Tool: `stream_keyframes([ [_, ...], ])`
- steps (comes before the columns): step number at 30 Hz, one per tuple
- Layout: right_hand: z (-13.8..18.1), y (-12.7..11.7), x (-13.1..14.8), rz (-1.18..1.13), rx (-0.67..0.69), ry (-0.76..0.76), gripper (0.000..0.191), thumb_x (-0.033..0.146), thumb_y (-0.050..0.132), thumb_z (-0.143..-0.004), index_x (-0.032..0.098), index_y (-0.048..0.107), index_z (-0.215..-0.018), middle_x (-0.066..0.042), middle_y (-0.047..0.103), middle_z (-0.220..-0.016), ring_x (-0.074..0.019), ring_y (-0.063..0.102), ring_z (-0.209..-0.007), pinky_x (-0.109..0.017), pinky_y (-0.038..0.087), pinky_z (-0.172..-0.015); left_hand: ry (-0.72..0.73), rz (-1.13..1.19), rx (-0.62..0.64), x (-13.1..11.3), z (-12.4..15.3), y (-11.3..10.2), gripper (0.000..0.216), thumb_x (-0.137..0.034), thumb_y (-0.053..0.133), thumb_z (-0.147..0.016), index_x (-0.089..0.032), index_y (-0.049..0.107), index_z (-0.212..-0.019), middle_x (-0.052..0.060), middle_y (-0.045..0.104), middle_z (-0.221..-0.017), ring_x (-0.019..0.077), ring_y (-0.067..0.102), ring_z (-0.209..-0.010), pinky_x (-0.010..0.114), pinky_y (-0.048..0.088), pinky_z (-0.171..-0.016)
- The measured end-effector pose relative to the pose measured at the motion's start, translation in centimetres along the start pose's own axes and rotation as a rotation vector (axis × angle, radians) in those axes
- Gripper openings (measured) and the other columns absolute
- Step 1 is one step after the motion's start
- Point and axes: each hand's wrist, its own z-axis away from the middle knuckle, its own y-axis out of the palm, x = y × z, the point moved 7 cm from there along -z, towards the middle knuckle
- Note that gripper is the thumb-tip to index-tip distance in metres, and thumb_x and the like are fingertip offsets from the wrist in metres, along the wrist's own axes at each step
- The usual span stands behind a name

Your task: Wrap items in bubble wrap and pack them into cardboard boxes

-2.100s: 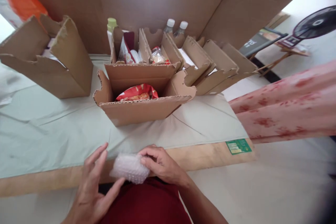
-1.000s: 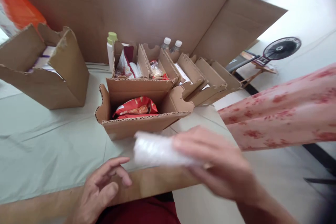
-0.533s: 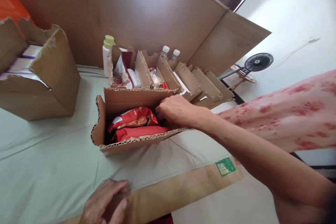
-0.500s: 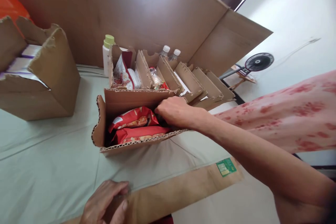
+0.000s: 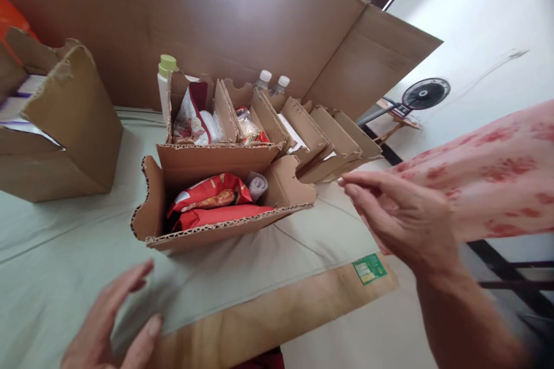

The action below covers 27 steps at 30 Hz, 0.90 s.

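Note:
An open cardboard box [image 5: 285, 181] stands in the middle of the table. Inside it lie two red food packets [image 5: 212, 193] and a rolled clear plastic bag [image 5: 257, 185] at the right end. My right hand [image 5: 402, 213] hovers right of this box, apart from it. Its fingers are stretched out loosely, thumb and index tips close together, with nothing visible in them. My left hand [image 5: 112, 323] is at the lower left over the table's front edge, open, thumb and fingers apart, touching nothing that I can see.
Behind stands a row of cardboard holders [image 5: 303, 127] with packets and papers, a green-capped bottle [image 5: 167, 78] and two clear bottles [image 5: 264, 79]. A taller carton [image 5: 82, 127] with white boxes is at left. A cardboard panel [image 5: 194, 23] closes the back; a fan [image 5: 426, 93] stands beyond.
My right hand has left the box's right end and moved right, uncovering the rolled plastic bag. My left hand has shifted left and its fingers have spread.

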Motion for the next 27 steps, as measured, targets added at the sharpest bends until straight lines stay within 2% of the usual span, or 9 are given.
stream_keyframes([
  [2, 3.2, 1.8, -1.9, -0.12, -0.003, 0.113, 0.017, 0.031, 0.067, -0.096, 0.025, 0.074, -0.111, -0.004, 0.08, -0.099, -0.0205, 0.073, -0.082, -0.034, 0.059, -0.075, -0.064, -0.017, -0.03, -0.4, -2.1, -1.3, 0.081, -0.062, 0.068, -0.085, -0.04, 0.041, -0.158, 0.008, 0.055, -0.156, 0.0385, 0.067, -0.123, 0.058, 0.06, -0.099],
  [5, 5.8, 8.2, -2.9, -0.351, 0.188, 0.201, 0.05, 0.043, 0.073, -0.09, 0.022, 0.063, -0.134, -0.01, 0.075, -0.119, -0.0233, 0.072, -0.088, -0.037, 0.06, -0.076, -0.135, 0.019, 0.009, -1.8, -5.5, -0.9, 0.095, -0.062, 0.068, -0.086, -0.038, 0.021, -0.166, 0.009, 0.036, -0.169, 0.0423, 0.052, -0.142, 0.068, 0.043, -0.116],
  [7, 6.2, 12.1, -2.6, -0.489, 0.275, 0.248, 0.06, 0.052, 0.075, -0.085, 0.02, 0.061, -0.134, -0.013, 0.073, -0.123, -0.0252, 0.07, -0.09, -0.04, 0.06, -0.079, -0.103, 0.102, 0.076, -3.0, -7.6, 0.8, 0.088, -0.061, 0.067, -0.089, -0.032, 0.031, -0.163, 0.012, 0.044, -0.163, 0.0388, 0.049, -0.145, 0.063, 0.038, -0.121],
  [10, 6.1, 15.2, -1.9, -0.628, 0.315, 0.281, 0.046, 0.056, 0.07, -0.085, 0.018, 0.066, -0.109, -0.012, 0.076, -0.105, -0.027, 0.069, -0.089, -0.04, 0.058, -0.079, -0.092, 0.233, 0.134, -3.7, -9.7, 3.7, 0.075, -0.061, 0.065, -0.091, -0.021, 0.047, -0.151, 0.015, 0.06, -0.145, 0.0347, 0.053, -0.14, 0.055, 0.04, -0.122],
  [15, 9.0, 12.5, -1.3, -0.587, 0.25, 0.312, 0.031, 0.049, 0.066, -0.089, 0.018, 0.065, -0.089, -0.009, 0.074, -0.085, -0.0231, 0.067, -0.073, -0.033, 0.053, -0.063, -0.108, 0.308, 0.091, -4.1, -6.5, 4.6, 0.064, -0.06, 0.068, -0.09, -0.018, 0.059, -0.137, 0.014, 0.071, -0.125, 0.0329, 0.062, -0.129, 0.048, 0.05, -0.113],
  [20, 9.9, 8.6, 3.7, -0.577, 0.22, 0.177, 0.026, 0.045, 0.066, -0.094, 0.02, 0.068, -0.095, -0.008, 0.075, -0.09, -0.0231, 0.068, -0.079, -0.035, 0.056, -0.072, -0.187, 0.207, 0.043, -3.7, -1.5, -1.7, 0.041, -0.058, 0.073, -0.086, -0.024, 0.072, -0.109, 0.007, 0.077, -0.097, 0.0335, 0.073, -0.102, 0.044, 0.062, -0.092],
  [23, 6.9, 8.1, 5.7, -0.65, 0.201, 0.115, 0.029, 0.048, 0.068, -0.093, 0.02, 0.067, -0.1, -0.006, 0.073, -0.09, -0.0198, 0.066, -0.075, -0.031, 0.056, -0.068, -0.183, 0.213, -0.084, -6.1, -4.5, -5.0, 0.049, -0.057, 0.077, -0.083, -0.022, 0.067, -0.115, 0.003, 0.075, -0.104, 0.0319, 0.071, -0.107, 0.044, 0.059, -0.097],
  [25, 5.5, 7.2, 4.5, -0.65, 0.117, 0.137, 0.031, 0.05, 0.069, -0.092, 0.02, 0.065, -0.097, -0.004, 0.071, -0.086, -0.0193, 0.066, -0.073, -0.03, 0.054, -0.064, -0.071, 0.269, -0.041, -9.4, -7.7, -4.0, 0.055, -0.055, 0.076, -0.083, -0.016, 0.065, -0.12, 0.007, 0.071, -0.121, 0.0343, 0.064, -0.123, 0.047, 0.051, -0.111],
  [27, 5.9, 5.7, 2.1, -0.598, 0.017, 0.172, 0.03, 0.05, 0.07, -0.092, 0.021, 0.063, -0.091, -0.004, 0.07, -0.081, -0.0204, 0.067, -0.073, -0.032, 0.054, -0.063, 0.059, 0.41, -0.03, -12.7, -9.6, -1.9, 0.064, -0.053, 0.079, -0.079, -0.013, 0.061, -0.126, 0.013, 0.067, -0.13, 0.0352, 0.062, -0.126, 0.049, 0.051, -0.111],
])
